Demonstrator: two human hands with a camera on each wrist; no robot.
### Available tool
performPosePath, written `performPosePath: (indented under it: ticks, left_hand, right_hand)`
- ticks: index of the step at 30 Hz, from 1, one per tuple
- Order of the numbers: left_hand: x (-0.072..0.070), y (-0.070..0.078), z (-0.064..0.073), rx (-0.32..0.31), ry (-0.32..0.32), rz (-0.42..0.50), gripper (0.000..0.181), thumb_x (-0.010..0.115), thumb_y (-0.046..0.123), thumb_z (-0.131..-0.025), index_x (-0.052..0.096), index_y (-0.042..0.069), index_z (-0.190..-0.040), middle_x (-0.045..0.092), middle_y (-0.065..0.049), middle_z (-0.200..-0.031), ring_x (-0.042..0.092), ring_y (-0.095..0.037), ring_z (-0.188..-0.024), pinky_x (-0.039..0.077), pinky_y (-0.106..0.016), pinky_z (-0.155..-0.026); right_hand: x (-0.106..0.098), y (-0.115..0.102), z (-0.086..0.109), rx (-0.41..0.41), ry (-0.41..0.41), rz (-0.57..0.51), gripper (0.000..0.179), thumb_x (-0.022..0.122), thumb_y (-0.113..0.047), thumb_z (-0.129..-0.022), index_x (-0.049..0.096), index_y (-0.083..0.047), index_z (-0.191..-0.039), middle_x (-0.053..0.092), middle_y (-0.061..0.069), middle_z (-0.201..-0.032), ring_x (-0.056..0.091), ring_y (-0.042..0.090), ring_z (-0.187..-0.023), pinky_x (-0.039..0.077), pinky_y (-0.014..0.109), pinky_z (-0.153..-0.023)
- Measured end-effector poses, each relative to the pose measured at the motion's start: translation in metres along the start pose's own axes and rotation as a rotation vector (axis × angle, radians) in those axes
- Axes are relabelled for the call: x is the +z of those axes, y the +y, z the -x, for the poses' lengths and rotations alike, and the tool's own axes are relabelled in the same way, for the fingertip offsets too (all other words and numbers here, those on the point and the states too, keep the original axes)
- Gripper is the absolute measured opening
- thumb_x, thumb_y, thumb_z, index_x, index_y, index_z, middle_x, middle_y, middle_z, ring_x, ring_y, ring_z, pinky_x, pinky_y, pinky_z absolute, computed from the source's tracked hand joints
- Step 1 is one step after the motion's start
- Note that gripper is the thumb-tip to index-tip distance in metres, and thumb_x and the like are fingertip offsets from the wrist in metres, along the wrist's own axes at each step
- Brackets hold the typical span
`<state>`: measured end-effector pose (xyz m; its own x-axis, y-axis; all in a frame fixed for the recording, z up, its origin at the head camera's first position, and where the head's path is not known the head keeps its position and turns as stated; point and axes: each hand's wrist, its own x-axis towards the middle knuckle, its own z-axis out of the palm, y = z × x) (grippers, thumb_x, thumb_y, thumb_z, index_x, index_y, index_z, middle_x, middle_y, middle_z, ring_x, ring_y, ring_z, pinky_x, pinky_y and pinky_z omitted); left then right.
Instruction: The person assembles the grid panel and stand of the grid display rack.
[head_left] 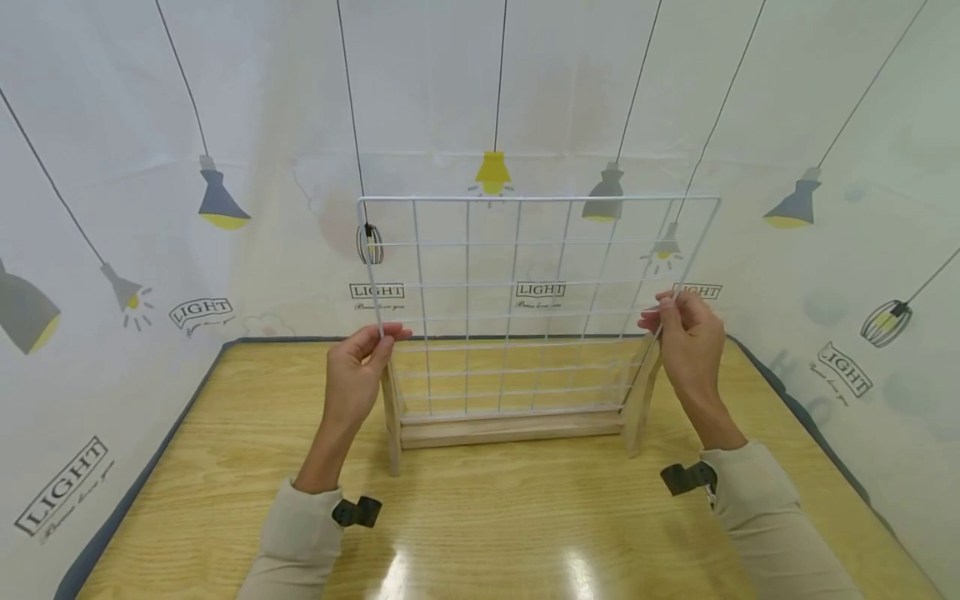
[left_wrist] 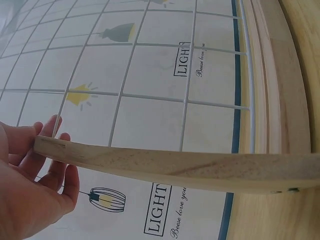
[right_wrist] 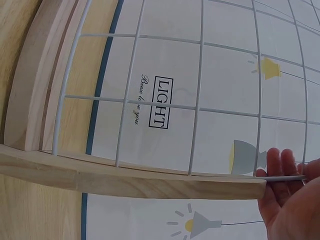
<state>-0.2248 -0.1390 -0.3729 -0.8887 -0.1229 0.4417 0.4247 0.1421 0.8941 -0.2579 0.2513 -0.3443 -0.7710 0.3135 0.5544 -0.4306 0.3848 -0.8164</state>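
Note:
A white wire grid panel (head_left: 540, 199) stands upright in a pale wooden stand (head_left: 510, 430), its lower edge along the bottom rail. My left hand (head_left: 354, 379) pinches the panel's left edge wire between thumb and fingers, just above the top of the left wooden upright (left_wrist: 190, 165). On the opposite side my right hand (head_left: 692, 350) grips the right edge wire, close to the top end of the right upright (right_wrist: 175, 187). In the right wrist view, the edge wire runs from that upright's end into my fingers (right_wrist: 287, 162). Both side wires sit against the inner faces of the uprights.
The stand rests on a wood-grain table (head_left: 487, 517) with a dark blue border (head_left: 153, 450). Behind and at both sides hangs a pale cloth (head_left: 285, 100) printed with lamps and lettering. A dark strap piece (head_left: 358, 512) sticks out from each sleeve cuff.

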Motion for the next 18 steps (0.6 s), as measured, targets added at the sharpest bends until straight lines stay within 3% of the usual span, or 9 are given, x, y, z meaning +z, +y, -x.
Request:
performPosePath:
  ticks: [8,18]
  left_hand:
    - [0.0004,-0.0007,0.001,-0.005,0.0,0.003,0.017,0.057,0.0,-0.098,0.068,-0.007,-0.11,0.071,-0.024,-0.109,0.066,0.002,-0.099,0.05,-0.014,-0.084]
    - [-0.0002,-0.0018,0.0004,-0.024,-0.003,-0.001,0.018,0.057,0.003,-0.099,0.068,-0.007,-0.11,0.071,-0.023,-0.11,0.066,-0.004,-0.103,0.05,-0.016,-0.087]
  right_hand:
    - [0.0013,0.0018,0.001,-0.018,0.009,0.007,0.017,0.054,-0.011,-0.102,0.065,0.002,-0.097,0.068,-0.012,-0.075,0.067,-0.001,-0.068,0.054,0.015,-0.065]
    - [0.0019,0.0003,0.002,-0.031,0.011,-0.034,0.018,0.055,-0.011,-0.102,0.064,0.002,-0.093,0.068,-0.011,-0.075,0.068,-0.001,-0.067,0.055,0.015,-0.066]
